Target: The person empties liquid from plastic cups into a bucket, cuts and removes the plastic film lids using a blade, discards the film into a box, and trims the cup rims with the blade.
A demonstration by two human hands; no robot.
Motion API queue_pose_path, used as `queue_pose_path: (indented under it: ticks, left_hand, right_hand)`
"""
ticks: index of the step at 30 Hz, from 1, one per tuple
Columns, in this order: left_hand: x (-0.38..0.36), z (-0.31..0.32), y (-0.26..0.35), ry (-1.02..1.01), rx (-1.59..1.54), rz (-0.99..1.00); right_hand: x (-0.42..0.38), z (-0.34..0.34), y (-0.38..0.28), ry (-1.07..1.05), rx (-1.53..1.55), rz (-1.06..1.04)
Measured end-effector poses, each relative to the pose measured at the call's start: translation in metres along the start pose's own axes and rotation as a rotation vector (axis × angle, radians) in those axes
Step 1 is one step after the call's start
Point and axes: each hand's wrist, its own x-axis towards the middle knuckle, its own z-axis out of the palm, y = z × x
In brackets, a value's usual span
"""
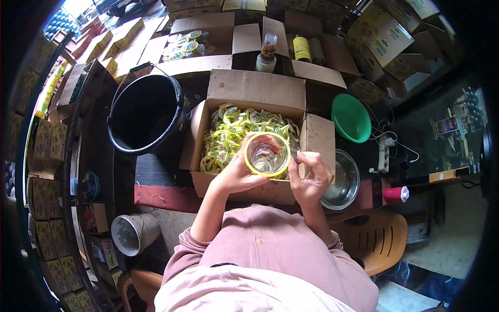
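A clear plastic cup (266,162) with a yellow rim is held in my left hand (236,174), its round mouth facing me. The fingers wrap behind the cup and the thumb lies below the rim. Close to the rim's right side is my right hand (313,174), thumb and fingertips pinched together. Whatever sits in that pinch, if anything, is too small to make out. Below both hands stands an open cardboard box (257,88), filled with crumpled yellow and clear plastic strips (244,125).
To the left is a black bucket (120,125); a green basin (351,118) and metal bowl (353,182) lie right. Behind, boxes hold lidded cups (184,47) and yellow stacked rings (301,49). A power strip (383,156) and pink thread spool (396,194) sit right.
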Motion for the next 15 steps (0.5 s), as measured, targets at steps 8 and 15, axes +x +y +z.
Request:
queue_pose_path:
  ticks: [8,15]
  left_hand:
    - [-0.002,0.002,-0.004,-0.015,-0.026,-0.031]
    - [-0.002,0.001,-0.007,-0.036,-0.041,0.050]
  right_hand:
    - [0.005,0.008,-0.005,0.036,-0.106,-0.070]
    - [0.016,0.005,0.002,-0.081,-0.031,0.001]
